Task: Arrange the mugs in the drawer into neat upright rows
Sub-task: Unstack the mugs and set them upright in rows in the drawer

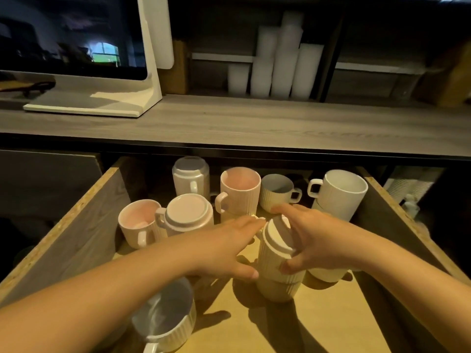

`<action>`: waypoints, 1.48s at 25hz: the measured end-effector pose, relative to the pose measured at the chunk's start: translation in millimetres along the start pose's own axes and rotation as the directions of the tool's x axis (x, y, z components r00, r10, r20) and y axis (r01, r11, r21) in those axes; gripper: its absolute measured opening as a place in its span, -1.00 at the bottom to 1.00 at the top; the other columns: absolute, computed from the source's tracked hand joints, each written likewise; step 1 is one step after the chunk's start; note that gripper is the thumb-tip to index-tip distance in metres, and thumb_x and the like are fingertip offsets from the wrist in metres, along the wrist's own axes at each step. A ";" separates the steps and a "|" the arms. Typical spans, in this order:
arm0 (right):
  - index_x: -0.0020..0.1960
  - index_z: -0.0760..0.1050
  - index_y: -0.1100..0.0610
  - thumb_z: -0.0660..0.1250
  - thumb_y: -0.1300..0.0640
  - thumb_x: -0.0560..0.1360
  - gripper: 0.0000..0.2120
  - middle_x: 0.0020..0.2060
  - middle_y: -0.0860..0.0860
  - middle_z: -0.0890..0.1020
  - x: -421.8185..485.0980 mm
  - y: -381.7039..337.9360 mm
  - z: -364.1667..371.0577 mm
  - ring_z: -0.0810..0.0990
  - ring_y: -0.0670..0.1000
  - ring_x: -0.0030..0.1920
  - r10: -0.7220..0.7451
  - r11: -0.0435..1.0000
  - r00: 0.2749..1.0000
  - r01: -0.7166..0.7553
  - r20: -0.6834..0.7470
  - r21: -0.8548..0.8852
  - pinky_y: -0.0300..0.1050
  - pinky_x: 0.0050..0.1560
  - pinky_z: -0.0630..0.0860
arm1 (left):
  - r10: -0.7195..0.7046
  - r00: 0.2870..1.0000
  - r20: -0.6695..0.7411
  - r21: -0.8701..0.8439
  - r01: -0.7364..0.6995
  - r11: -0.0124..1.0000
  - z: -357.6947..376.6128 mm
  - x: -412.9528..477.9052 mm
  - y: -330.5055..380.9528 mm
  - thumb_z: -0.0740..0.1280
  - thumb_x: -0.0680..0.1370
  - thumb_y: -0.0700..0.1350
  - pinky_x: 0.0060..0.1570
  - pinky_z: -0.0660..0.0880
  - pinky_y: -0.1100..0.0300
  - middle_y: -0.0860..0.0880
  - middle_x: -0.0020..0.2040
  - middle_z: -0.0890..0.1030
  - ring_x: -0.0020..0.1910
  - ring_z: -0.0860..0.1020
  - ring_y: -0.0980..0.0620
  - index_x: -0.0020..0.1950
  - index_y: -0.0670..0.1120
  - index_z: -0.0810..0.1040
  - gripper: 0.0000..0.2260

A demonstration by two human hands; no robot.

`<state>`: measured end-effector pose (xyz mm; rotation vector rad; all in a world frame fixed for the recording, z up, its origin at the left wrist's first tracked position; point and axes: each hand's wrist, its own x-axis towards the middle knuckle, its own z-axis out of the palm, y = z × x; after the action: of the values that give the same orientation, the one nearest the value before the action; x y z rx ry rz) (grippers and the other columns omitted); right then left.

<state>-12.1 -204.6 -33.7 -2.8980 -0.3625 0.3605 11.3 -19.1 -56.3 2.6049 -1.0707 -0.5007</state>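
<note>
Just under the left arm: front mug, ribbed, grey inside, upright, blurred, handle toward the viewer.
Left hand: fingers fairly straight along the left side of the upturned mug, thumb low at its wall; it steadies the mug without wrapping round it.
Right hand: clasps the same mug, fingers spread over its base, thumb pressed on the near wall.
Upturned mug: cream, ribbed, mouth down, mid-drawer, seated on a lower mug; seems slightly tilted.
Step in hand: probably lifting this mug off the stack to turn it upright.
Next move: calls for a clean lift that does not drag the lower mug, a half turn, then a free spot on the floor of the drawer.
Left cluster: pink-lined mug upright, touching a base-up mug.
Back row: rear base-up mug, tall pink mug, small grey mug, white mug stacked on another.
Bench: above the drawer, carrying a monitor stand.
</note>
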 end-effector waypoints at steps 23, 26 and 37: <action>0.09 0.40 -0.17 0.27 -0.28 0.38 -0.66 0.05 -0.05 0.58 0.3 21.6 -14.2 0.62 -0.02 0.07 -0.141 0.686 0.953 -0.102 0.269 0.721 -0.12 0.02 0.62 | 0.194 0.952 -0.237 -0.071 -0.216 0.974 -14.6 -0.1 0.4 0.52 0.31 0.10 0.12 0.23 0.51 0.19 0.29 0.30 0.15 0.24 0.38 0.40 0.18 0.16 -0.22; 0.03 0.36 -0.24 0.19 -0.27 0.33 -0.70 0.07 -0.08 0.55 -1.2 17.1 -17.6 0.60 -0.01 0.09 -0.149 0.676 0.960 -0.076 0.237 0.733 -0.13 0.05 0.61 | 0.130 0.949 -0.288 -0.068 -0.155 0.986 -21.0 -4.3 3.7 0.51 0.29 0.17 -0.01 0.32 0.49 0.19 0.19 0.39 0.06 0.34 0.31 0.33 0.13 0.28 -0.31; 0.18 0.26 -0.40 0.28 -0.01 0.47 -0.59 0.12 -0.28 0.53 -15.6 2.4 -29.8 0.58 -0.13 0.06 -0.273 0.837 0.950 0.311 -0.150 0.449 -0.19 -0.11 0.65 | -0.151 0.937 -0.315 -0.311 0.049 0.949 -26.3 -14.9 9.8 0.42 0.34 0.22 -0.14 0.53 0.31 0.11 -0.03 0.57 -0.10 0.55 0.16 0.18 0.04 0.44 -0.51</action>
<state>-18.4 -215.9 -2.6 -2.3279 -0.6038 0.2381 6.2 -11.9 -25.8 2.3693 -0.6923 -0.2053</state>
